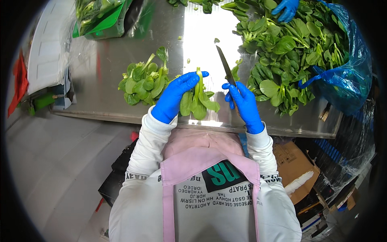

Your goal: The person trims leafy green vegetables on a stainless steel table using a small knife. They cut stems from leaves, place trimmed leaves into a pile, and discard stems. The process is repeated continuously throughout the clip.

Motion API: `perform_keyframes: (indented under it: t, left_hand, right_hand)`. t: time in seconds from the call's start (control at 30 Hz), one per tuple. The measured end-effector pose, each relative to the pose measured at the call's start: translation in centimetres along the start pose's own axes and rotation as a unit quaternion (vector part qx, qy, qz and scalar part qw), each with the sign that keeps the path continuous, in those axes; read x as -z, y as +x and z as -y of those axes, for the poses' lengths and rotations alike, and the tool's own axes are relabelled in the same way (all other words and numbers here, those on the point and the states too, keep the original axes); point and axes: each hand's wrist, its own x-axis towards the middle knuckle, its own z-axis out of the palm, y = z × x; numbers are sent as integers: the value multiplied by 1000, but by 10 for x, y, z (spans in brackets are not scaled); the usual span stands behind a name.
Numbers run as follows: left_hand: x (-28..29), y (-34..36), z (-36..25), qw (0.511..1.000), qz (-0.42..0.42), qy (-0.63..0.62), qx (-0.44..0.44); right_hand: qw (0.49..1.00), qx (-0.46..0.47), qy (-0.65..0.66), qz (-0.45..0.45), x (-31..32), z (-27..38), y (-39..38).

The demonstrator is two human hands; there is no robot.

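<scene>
My left hand [176, 96], in a blue glove, is closed on a small leafy green [198, 101]. Its pale stem end points away from me and its leaves hang toward the table's near edge. In my right hand [244, 103], also gloved in blue, is a knife [225, 63] with a dark blade pointing up and away to the left. The blade is apart from the green. Left of my left hand lies a small pile of leafy greens [145, 82]. A large heap of the same greens [282, 52] spreads to the right of the knife.
The metal table [109, 109] bears small cut bits. A blue plastic bag [346, 80] lies around the heap's right side. Another person's blue-gloved hand [286, 9] reaches into the heap. A green tray [105, 23] with wrapped greens stands far left. A cardboard box [296, 169] sits below, right.
</scene>
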Motion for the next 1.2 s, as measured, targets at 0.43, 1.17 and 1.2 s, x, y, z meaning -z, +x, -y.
perform_keyframes:
  t: [0.43, 1.17, 1.2]
  left_hand:
    - [0, 87, -56, 953, -46, -285, -88]
    - [-123, 129, 76, 824, 96, 557, -34]
    - [-117, 119, 66, 879, 110, 463, 30]
  right_hand:
    - [994, -20, 50, -97, 47, -26, -31]
    - [952, 142, 167, -214, 132, -40, -61]
    - [954, 138, 169, -204, 131, -40, -60]
